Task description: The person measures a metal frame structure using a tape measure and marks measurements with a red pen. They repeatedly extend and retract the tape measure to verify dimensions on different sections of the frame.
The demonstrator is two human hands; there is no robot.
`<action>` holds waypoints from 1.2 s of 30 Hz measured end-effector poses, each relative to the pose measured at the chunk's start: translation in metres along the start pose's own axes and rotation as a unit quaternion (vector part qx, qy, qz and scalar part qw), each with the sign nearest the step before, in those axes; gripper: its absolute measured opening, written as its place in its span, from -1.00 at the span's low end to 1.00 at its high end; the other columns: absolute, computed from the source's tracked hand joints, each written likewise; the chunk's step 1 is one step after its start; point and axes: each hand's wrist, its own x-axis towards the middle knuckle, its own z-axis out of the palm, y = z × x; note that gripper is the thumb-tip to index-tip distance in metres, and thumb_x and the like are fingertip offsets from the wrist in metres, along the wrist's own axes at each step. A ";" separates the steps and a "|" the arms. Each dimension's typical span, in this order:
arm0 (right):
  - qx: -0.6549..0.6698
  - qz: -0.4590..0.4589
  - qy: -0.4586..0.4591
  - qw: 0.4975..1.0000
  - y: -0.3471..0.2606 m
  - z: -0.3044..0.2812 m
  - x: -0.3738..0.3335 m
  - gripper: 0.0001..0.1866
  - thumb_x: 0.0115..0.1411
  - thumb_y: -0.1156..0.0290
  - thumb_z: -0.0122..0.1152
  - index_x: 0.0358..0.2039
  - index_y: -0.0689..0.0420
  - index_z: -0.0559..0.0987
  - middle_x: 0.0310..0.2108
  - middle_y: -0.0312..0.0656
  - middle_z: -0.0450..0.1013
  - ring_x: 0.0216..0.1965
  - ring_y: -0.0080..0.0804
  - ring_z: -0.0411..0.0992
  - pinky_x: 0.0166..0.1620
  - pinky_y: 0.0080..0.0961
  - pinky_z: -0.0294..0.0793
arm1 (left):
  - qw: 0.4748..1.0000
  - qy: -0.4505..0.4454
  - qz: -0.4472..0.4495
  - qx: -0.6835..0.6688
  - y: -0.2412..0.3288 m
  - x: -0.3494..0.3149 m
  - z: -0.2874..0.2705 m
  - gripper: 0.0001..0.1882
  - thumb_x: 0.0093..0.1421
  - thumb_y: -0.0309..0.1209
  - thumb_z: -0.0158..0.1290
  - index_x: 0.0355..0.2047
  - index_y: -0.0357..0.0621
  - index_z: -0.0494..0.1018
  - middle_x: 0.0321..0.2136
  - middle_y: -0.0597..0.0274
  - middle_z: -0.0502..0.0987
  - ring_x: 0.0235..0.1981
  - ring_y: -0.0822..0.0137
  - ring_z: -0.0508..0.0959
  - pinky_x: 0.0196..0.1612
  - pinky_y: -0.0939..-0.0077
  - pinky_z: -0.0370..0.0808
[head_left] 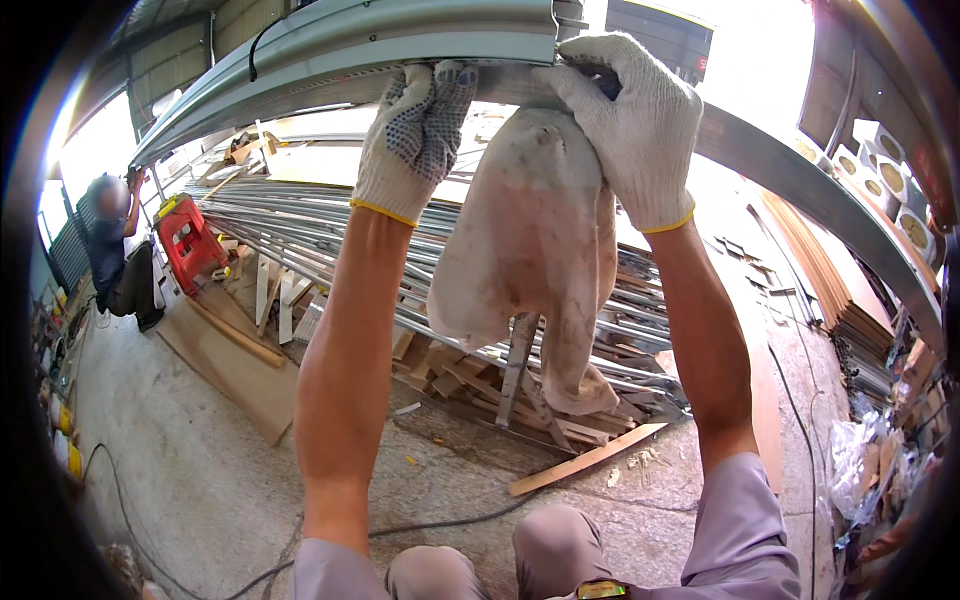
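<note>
A long pale grey metal profile (400, 42) runs across the top, its cut end near the middle. My left hand (415, 135), in a white knit glove with blue dots, is closed on its lower edge with the fingers pressed together. At the cut end is my right hand (640, 120), also gloved, with thumb and forefinger curled toward each other; what lies between them is hidden. Below and between the hands hangs a stained whitish cloth (520, 230), draped over a support whose metal leg (518, 365) shows underneath. The right hand is close to the cloth's top.
Behind lie many thin metal tubes (300, 225) over scrap wood (450, 375). A red plastic stand (188, 240) and another person (125, 245) are at the far left. Stacked brown boards (820, 260) stand right, beside a curved metal strip (840, 185). A black cable (450, 522) crosses the floor.
</note>
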 end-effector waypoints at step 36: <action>-0.244 0.057 -0.061 0.966 0.037 0.023 -0.013 -0.57 0.35 0.00 0.20 0.09 -0.03 0.60 -0.07 -0.23 0.62 -0.13 -0.32 0.61 -0.11 -0.42 0.55 | 0.987 0.052 0.112 0.105 0.062 0.017 -0.013 -0.76 0.43 -0.30 0.04 -0.07 -0.23 0.37 -0.28 0.04 0.53 -0.36 0.15 0.67 -0.28 0.26 0.76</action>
